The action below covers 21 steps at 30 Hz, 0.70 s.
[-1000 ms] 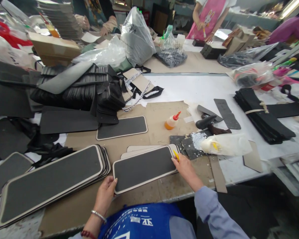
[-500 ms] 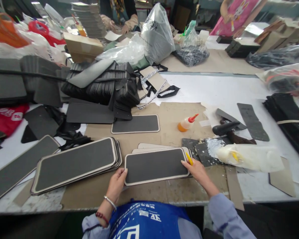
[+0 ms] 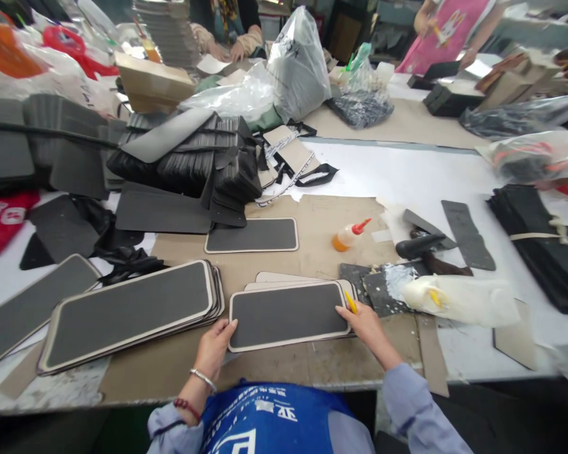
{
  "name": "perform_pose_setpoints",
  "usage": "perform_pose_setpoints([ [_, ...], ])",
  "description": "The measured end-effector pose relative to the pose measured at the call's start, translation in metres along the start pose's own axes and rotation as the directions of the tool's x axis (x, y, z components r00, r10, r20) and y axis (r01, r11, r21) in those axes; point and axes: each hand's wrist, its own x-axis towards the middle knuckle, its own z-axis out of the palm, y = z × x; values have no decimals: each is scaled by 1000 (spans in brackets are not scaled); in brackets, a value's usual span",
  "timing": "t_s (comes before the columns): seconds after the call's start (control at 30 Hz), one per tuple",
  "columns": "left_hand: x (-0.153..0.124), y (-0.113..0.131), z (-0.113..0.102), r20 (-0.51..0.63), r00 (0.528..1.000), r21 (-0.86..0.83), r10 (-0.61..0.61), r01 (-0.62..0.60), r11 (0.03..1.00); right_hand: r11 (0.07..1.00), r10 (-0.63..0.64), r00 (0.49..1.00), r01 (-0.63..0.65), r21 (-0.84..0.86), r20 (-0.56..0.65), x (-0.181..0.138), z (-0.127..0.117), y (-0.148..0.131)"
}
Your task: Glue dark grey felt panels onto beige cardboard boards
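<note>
A dark grey rectangular panel [image 3: 288, 315] with a beige border and rounded corners lies in front of me, over several beige boards [image 3: 284, 277] that stick out behind it. My left hand [image 3: 215, 347] pinches its lower left corner, thumb on top. At the right end my right hand [image 3: 363, 320] is closed on the panel's edge, thumb on the face. A thin yellow tool [image 3: 350, 301] juts up from that same hand; its kind I cannot make out. To the left rests a stack of similar bordered panels [image 3: 132, 318], and another bordered panel [image 3: 252, 235] lies farther back.
A glue bottle with a red tip [image 3: 350, 236] stands behind the right hand. White paste on a dark board [image 3: 397, 280] and a whitish bag [image 3: 459, 299] lie to the right. Bundled black pieces [image 3: 194, 154] are piled back left. Two people work across the table.
Both hands keep their hold on the panel, which stays in place on the boards. The whole view has shifted slightly, with near things appearing a little farther left.
</note>
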Motion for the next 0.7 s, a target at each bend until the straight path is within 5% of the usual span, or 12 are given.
perform_pose_setpoints([
  [0.2, 3, -2, -2, 19, 1000, 18, 12, -12, 1000, 1000, -28, 999, 28, -4, -32, 0, 5, 4],
  [0.47, -16, 8, 5, -139, 951, 399, 275, -200, 895, 983, -5, 996, 21, 183, -89, -17, -15, -3],
  [0.7, -37, 36, -6, -94, 956, 241, 279, -250, 938, 958, 4, 993, 29, 284, -116, -38, -45, -22],
])
